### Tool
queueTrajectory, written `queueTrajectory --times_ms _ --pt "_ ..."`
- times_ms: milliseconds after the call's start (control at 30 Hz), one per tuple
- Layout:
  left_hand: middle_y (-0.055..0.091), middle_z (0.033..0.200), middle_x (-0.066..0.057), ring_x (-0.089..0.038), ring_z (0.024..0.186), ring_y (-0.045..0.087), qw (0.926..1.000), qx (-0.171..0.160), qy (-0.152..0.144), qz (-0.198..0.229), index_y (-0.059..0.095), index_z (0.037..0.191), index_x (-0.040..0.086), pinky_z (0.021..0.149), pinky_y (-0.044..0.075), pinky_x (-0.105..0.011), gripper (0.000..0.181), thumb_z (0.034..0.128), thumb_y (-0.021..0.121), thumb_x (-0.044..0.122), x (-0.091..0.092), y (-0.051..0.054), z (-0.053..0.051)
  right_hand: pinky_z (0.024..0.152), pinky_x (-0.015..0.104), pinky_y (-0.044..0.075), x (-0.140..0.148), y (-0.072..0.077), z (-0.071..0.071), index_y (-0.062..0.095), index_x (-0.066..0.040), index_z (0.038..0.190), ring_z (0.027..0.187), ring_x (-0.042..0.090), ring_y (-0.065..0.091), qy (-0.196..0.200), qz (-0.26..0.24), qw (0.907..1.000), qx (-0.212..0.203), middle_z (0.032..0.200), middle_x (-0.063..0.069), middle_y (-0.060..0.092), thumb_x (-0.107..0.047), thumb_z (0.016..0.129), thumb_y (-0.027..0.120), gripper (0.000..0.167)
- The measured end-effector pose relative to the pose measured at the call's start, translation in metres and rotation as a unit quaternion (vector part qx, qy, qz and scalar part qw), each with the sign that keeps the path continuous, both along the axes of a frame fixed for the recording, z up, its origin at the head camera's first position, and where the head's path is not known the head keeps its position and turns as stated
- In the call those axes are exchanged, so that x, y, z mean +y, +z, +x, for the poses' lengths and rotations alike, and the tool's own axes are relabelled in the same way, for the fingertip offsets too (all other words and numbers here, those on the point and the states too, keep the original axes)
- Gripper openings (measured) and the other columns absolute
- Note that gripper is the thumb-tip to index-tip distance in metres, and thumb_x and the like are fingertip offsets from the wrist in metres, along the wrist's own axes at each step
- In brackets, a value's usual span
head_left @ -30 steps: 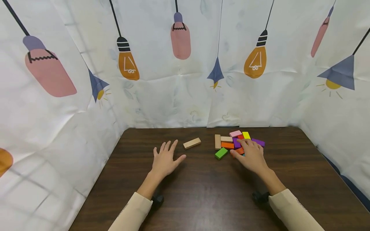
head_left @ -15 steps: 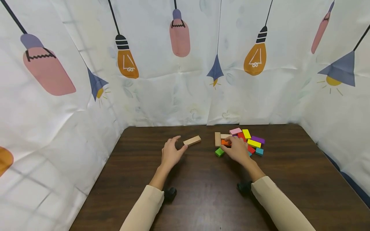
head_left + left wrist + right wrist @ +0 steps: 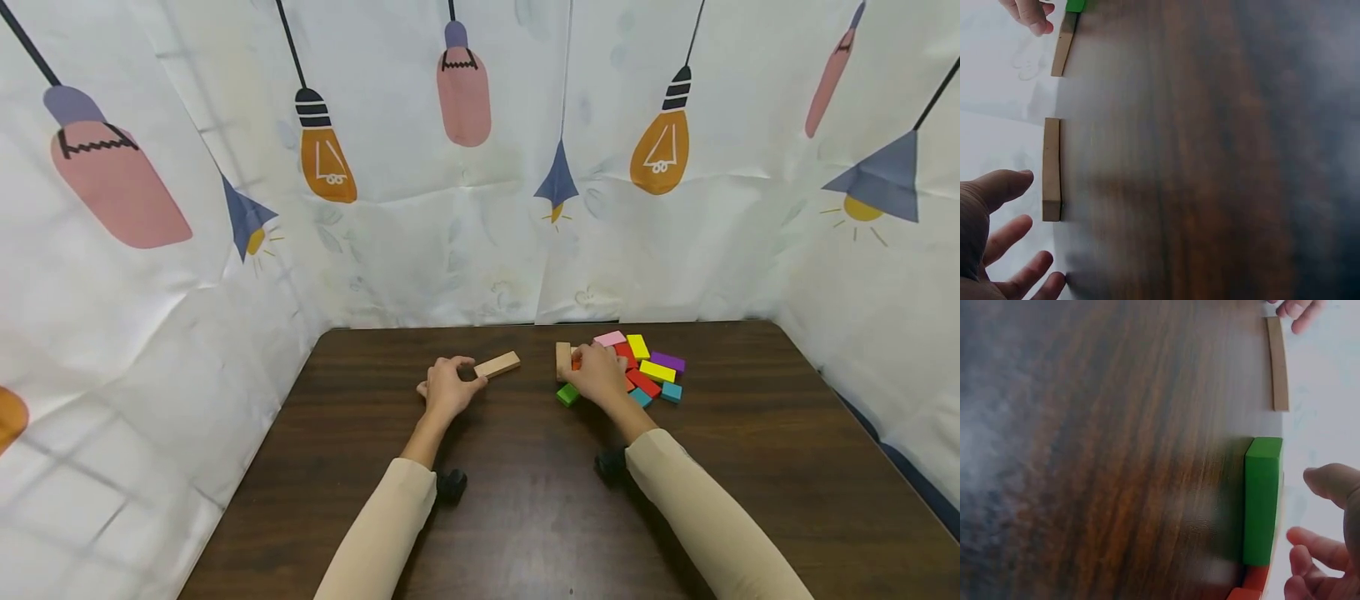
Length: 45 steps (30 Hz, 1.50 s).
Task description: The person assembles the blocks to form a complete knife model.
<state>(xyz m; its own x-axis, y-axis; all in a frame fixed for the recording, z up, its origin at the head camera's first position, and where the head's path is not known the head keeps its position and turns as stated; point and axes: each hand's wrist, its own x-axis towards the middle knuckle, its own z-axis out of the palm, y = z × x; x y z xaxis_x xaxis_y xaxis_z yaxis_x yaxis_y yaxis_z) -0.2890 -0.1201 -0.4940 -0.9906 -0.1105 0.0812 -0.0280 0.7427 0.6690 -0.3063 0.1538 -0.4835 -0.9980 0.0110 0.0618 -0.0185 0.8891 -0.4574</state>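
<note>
My left hand (image 3: 446, 390) reaches over the table beside the near-left end of a plain wooden block (image 3: 497, 365). In the left wrist view, thumb and fingers are spread apart by that wooden block (image 3: 1052, 165), with a gap visible. My right hand (image 3: 600, 377) hovers at the left side of a group of coloured blocks, its thumb by a second plain wooden block (image 3: 563, 357) and partly covering several blocks. In the right wrist view, its thumb and fingers stand apart past a green block (image 3: 1262, 503); nothing shows between them.
Yellow (image 3: 657, 372), red (image 3: 643, 383), purple (image 3: 667, 361), teal (image 3: 671, 392) and pink (image 3: 610, 338) blocks lie together on the dark wood table (image 3: 517, 517). A white printed curtain (image 3: 465, 242) hangs behind the table's far edge and along both sides.
My left hand has moved right and forward to the lone wooden block, its fingers drawing in. My right hand has moved left across the coloured blocks, uncovering yellow, red and teal ones.
</note>
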Motion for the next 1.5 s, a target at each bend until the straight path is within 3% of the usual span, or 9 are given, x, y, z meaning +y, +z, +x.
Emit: queueTrajectory --times_ms 333,633,833,1133,1333,1500 --pt "0.057 0.134 -0.015 -0.039 0.122 0.049 0.9994 -0.024 0.01 -0.023 0.074 0.123 0.02 0.099 0.03 -0.064 0.04 0.0872 0.083 0.036 0.005 0.003 -0.01 0.093 0.057 0.034 -0.005 -0.005 -0.007 0.064 -0.01 0.091 0.099 0.034 0.048 -0.009 0.019 0.9998 0.001 0.099 0.013 0.058 -0.053 0.084 0.076 0.046" --pt "0.055 0.137 -0.014 -0.037 0.123 0.047 0.9991 -0.036 0.01 -0.023 0.077 0.115 0.02 0.098 0.03 -0.062 0.033 0.0869 0.083 0.035 0.002 0.0 -0.014 0.096 0.057 0.032 -0.01 -0.005 -0.008 0.067 -0.008 0.095 0.105 0.036 0.044 -0.008 0.042 0.999 -0.012 0.104 0.015 0.056 -0.054 0.079 0.081 0.051" --pt "0.055 0.14 -0.014 -0.038 0.127 0.047 0.9988 -0.041 -0.002 -0.027 0.077 0.114 0.02 0.1 0.03 -0.063 0.031 0.0873 0.083 0.034 -0.003 0.002 -0.011 0.099 0.061 0.032 -0.012 -0.008 -0.008 0.073 -0.008 0.1 0.112 0.037 0.042 0.027 0.046 0.9985 -0.005 0.109 0.016 0.055 -0.043 0.083 0.08 0.039" --pt "0.058 0.139 -0.013 -0.038 0.128 0.049 0.9965 -0.044 -0.03 -0.065 0.077 0.115 0.02 0.108 0.029 -0.065 0.029 0.0894 0.081 0.033 -0.013 0.005 -0.006 0.094 0.059 0.032 -0.018 -0.007 -0.001 0.073 -0.01 0.077 0.104 0.034 0.046 0.04 0.043 0.9979 0.029 0.096 0.011 0.06 -0.027 0.079 0.072 0.017" --pt "0.06 0.135 -0.011 -0.038 0.126 0.05 0.9926 -0.048 -0.057 -0.096 0.078 0.113 0.02 0.111 0.023 -0.067 0.028 0.0887 0.082 0.032 -0.021 0.01 0.001 0.096 0.058 0.033 -0.019 -0.004 0.007 0.076 -0.01 0.087 0.104 0.033 0.049 0.037 0.037 0.9979 0.039 0.099 0.01 0.062 -0.027 0.081 0.071 0.019" --pt "0.064 0.128 -0.01 -0.038 0.125 0.051 0.9886 -0.03 -0.087 -0.119 0.079 0.113 0.019 0.113 0.02 -0.069 0.029 0.0864 0.084 0.03 -0.032 0.014 0.01 0.094 0.058 0.033 -0.013 -0.002 0.021 0.078 -0.012 0.099 0.103 0.031 0.05 0.053 0.022 0.9973 0.045 0.098 0.008 0.064 -0.028 0.084 0.073 0.022"
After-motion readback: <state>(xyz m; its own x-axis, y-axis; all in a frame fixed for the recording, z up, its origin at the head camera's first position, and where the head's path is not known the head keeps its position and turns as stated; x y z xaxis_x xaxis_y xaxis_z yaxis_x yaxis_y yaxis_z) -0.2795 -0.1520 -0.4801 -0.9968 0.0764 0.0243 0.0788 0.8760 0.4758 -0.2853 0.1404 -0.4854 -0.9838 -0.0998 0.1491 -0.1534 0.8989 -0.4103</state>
